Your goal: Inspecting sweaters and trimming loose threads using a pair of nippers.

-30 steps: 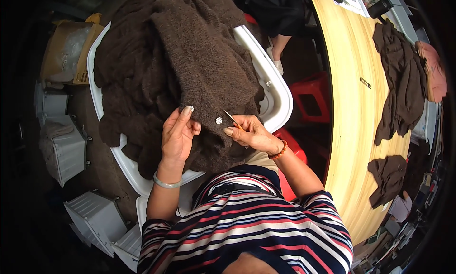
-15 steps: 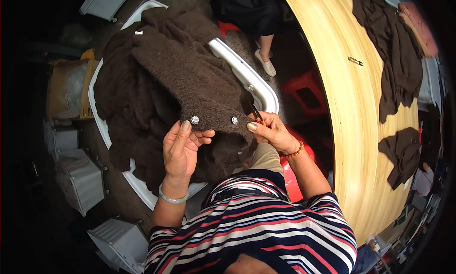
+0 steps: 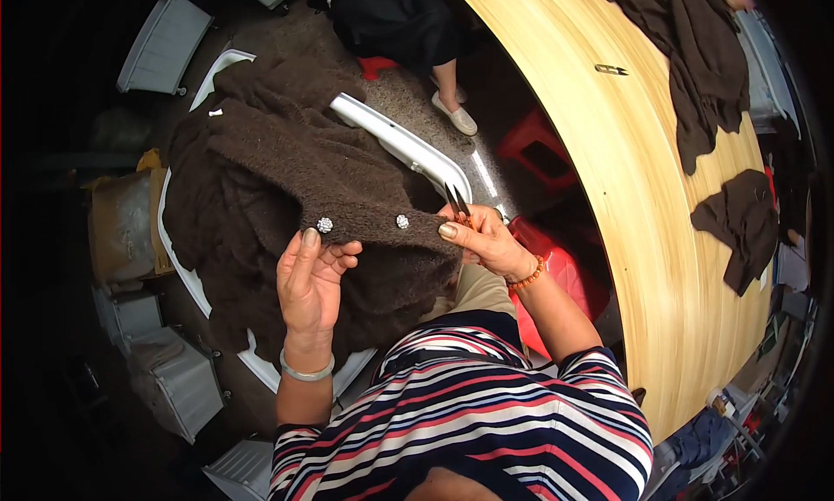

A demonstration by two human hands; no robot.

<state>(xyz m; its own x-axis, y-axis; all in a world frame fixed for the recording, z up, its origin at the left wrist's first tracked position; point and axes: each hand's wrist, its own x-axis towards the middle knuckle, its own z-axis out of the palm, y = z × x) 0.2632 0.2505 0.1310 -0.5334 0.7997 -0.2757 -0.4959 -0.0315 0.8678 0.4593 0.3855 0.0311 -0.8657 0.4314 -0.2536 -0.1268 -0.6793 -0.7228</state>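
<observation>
A dark brown fuzzy knit garment (image 3: 347,175) is stretched between my hands, its edge facing me. Two sparkly round buttons sit along that edge: one button (image 3: 324,225) beside my left thumb, another button (image 3: 402,221) nearer the right hand. My left hand (image 3: 311,279) pinches the edge between thumb and fingers. With thumb and fingers, my right hand (image 3: 488,245) grips the other end of the edge. Small dark thread snips (image 3: 458,204) are also tucked in the right hand, blades pointing up and away. The fingers behind the fabric are partly hidden.
Brown knitwear heaps over a white-rimmed bin (image 3: 408,149). On the right stands a wooden table (image 3: 599,153) bearing another pair of snips (image 3: 611,69) and brown garment pieces (image 3: 738,227). Red stools (image 3: 556,271), grey bins (image 3: 187,388) and a cardboard box (image 3: 130,227) surround me; a person sits ahead.
My view has shifted, so the table and bin appear moved. Both hands still hold the garment edge, and the snips now point more upright.
</observation>
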